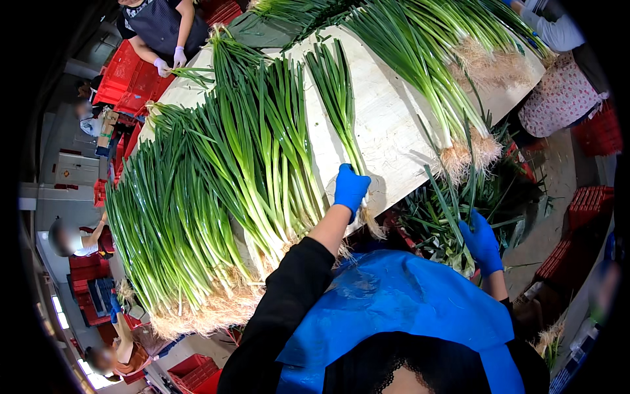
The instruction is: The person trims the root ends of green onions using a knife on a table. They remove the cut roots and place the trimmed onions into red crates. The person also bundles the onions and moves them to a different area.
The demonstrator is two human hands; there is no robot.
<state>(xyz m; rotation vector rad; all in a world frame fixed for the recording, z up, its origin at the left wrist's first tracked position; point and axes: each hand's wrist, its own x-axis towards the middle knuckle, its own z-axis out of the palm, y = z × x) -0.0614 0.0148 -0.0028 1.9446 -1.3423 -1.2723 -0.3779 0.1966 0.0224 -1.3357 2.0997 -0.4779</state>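
Note:
My left hand (352, 188), in a blue glove, is closed around a small bunch of spring onions (339, 103) lying on the pale tabletop (381, 125). The bunch's roots hang at the table's near edge and its green tops point away from me. Off the right side of the edge, my right hand (480, 241), also gloved in blue, grips some long loose green leaves (444, 207). Below and beside it is a heap of cut leaves (438, 226). A thick row of rooted spring onions (216, 212) covers the table on my left.
More spring onions (423, 79) lie at the right, roots over the edge. A co-worker's gloved hands (171, 61) hold leaves across the table. Another person in a floral apron (556, 96) stands far right. Red crates (194, 372) are on the floor. My blue apron (398, 290) is against the edge.

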